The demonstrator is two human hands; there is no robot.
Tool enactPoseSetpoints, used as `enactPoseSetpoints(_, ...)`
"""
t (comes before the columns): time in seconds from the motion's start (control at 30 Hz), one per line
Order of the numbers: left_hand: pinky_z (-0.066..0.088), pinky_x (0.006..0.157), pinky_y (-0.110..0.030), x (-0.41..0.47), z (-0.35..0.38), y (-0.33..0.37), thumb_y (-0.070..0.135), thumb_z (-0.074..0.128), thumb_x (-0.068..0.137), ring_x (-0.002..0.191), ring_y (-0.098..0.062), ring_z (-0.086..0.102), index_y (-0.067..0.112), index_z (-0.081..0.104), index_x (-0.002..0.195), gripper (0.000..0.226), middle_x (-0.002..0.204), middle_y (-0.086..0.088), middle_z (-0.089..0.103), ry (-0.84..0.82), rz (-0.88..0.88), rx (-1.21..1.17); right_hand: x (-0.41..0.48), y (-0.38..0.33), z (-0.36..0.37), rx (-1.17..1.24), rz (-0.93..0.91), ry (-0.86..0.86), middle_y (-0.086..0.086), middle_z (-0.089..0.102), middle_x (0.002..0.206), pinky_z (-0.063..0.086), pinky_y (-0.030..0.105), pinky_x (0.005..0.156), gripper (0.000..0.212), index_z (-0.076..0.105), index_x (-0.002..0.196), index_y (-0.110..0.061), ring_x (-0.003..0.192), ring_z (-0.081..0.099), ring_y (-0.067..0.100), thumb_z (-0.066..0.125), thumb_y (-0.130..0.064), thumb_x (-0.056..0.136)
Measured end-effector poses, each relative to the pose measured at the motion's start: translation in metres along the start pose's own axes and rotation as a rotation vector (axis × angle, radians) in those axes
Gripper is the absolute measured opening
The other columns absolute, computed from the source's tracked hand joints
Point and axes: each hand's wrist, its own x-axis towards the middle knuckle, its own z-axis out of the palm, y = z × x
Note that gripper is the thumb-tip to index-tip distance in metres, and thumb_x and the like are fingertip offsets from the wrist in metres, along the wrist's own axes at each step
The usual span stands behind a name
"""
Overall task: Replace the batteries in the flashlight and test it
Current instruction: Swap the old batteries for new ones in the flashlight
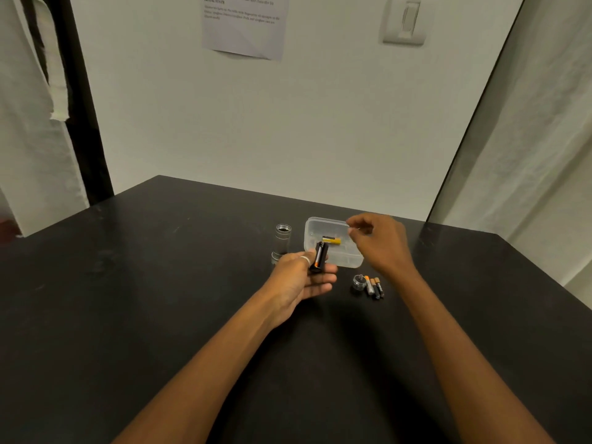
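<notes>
My left hand (pixel 302 277) grips a black battery holder (pixel 320 256) with an orange-banded battery in it, held upright in front of a clear plastic box (pixel 315 227). A yellow and black battery (pixel 332 241) lies inside the box. My right hand (pixel 381 241) hovers over the box's right side with fingers curled and fingertips pinched; I cannot tell if anything is between them. The silver flashlight body (pixel 282 243) stands upright, open end up, left of the box. The flashlight's end cap (pixel 359 281) and three loose batteries (pixel 374 287) lie near my right wrist.
Everything sits on a black table (pixel 160 299) against a white wall. A printed sheet (pixel 245 24) and a wall switch (pixel 407 22) hang above. Cloth drapes hang at the left and right sides.
</notes>
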Motion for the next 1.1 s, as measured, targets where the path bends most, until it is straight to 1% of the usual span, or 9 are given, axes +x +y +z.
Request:
enactPoseSetpoints(0.17,0.061,0.071,-0.03,0.001,0.0,0.002,0.025,0.039,0.11,0.081,-0.018,0.074,0.005,0.061,0.124,0.033,0.096,-0.011,0.078,0.01,-0.026,-0.032,0.05,-0.002,0.024,-0.256,-0.06,-0.306,0.006,0.077,0.112,0.05,0.023,0.089,0.028,0.078,0.111,-0.01,0.103,0.07,0.019,0.062,0.0,0.091)
enactPoseSetpoints(0.37,0.061,0.074,-0.031,0.001,-0.002,0.0,0.025,0.038,0.11,0.081,-0.019,0.074,0.007,0.062,0.12,0.031,0.102,-0.014,0.077,-0.005,-0.013,-0.035,0.078,0.006,0.058,-0.527,-0.033,-0.542,0.01,0.076,0.104,0.059,0.044,0.089,0.02,0.078,0.101,-0.008,0.096,0.071,0.03,0.063,-0.002,0.088)
enactPoseSetpoints(0.6,0.061,0.077,-0.033,0.002,-0.003,0.001,0.025,0.038,0.11,0.081,-0.018,0.073,0.011,0.062,0.117,0.029,0.1,-0.012,0.077,-0.018,-0.013,-0.028,0.084,0.013,0.07,-0.683,-0.045,-0.568,0.01,0.068,0.098,0.059,0.04,0.077,0.018,0.07,0.106,-0.009,0.084,0.066,0.028,0.06,-0.01,0.091)
enactPoseSetpoints(0.73,0.061,0.076,-0.033,0.002,-0.002,0.002,0.026,0.037,0.11,0.081,-0.018,0.073,0.011,0.061,0.119,0.029,0.1,-0.012,0.077,-0.015,-0.015,-0.017,0.087,0.013,0.074,-0.735,-0.039,-0.567,0.005,0.056,0.074,0.05,0.035,0.065,0.014,0.06,0.08,-0.007,0.065,0.056,0.021,0.058,-0.01,0.093)
enactPoseSetpoints(0.8,0.061,0.074,-0.032,0.002,-0.002,0.002,0.025,0.038,0.11,0.081,-0.018,0.073,0.011,0.062,0.117,0.029,0.1,-0.012,0.077,-0.012,-0.014,-0.018,0.089,0.012,0.075,-0.741,-0.042,-0.573,0.006,0.056,0.073,0.048,0.034,0.063,0.026,0.05,0.068,-0.013,0.065,0.055,0.021,0.06,-0.011,0.092)
enactPoseSetpoints(0.87,0.06,0.073,-0.032,0.002,-0.002,0.002,0.025,0.038,0.11,0.082,-0.019,0.073,0.011,0.062,0.117,0.029,0.099,-0.012,0.077,-0.013,-0.011,-0.02,0.089,0.009,0.074,-0.738,-0.044,-0.595,0.007,0.06,0.079,0.051,0.035,0.066,0.029,0.047,0.067,-0.018,0.07,0.058,0.024,0.062,-0.014,0.091)
enactPoseSetpoints(0.93,0.06,0.072,-0.032,0.002,-0.003,0.001,0.026,0.038,0.11,0.082,-0.019,0.073,0.01,0.062,0.117,0.029,0.098,-0.012,0.078,-0.011,-0.013,-0.022,0.087,0.005,0.072,-0.724,-0.046,-0.601,0.007,0.064,0.085,0.052,0.036,0.068,0.023,0.051,0.07,-0.018,0.075,0.062,0.025,0.061,-0.014,0.09)
enactPoseSetpoints(1.0,0.059,0.072,-0.033,0.003,-0.003,0.001,0.026,0.039,0.11,0.082,-0.019,0.074,0.011,0.062,0.117,0.029,0.098,-0.011,0.078,-0.007,-0.016,-0.025,0.084,0.0,0.066,-0.713,-0.069,-0.564,0.007,0.068,0.096,0.052,0.037,0.072,0.007,0.063,0.085,-0.015,0.084,0.064,0.027,0.059,-0.012,0.091)
enactPoseSetpoints(1.1,0.059,0.072,-0.033,0.003,-0.003,0.002,0.026,0.039,0.11,0.084,-0.02,0.074,0.011,0.064,0.116,0.029,0.099,-0.012,0.078,-0.001,-0.021,-0.02,0.078,-0.009,0.049,-0.534,-0.108,-0.355,0.006,0.068,0.116,0.052,0.037,0.079,0.025,0.066,0.118,-0.02,0.1,0.065,0.029,0.06,-0.015,0.095)
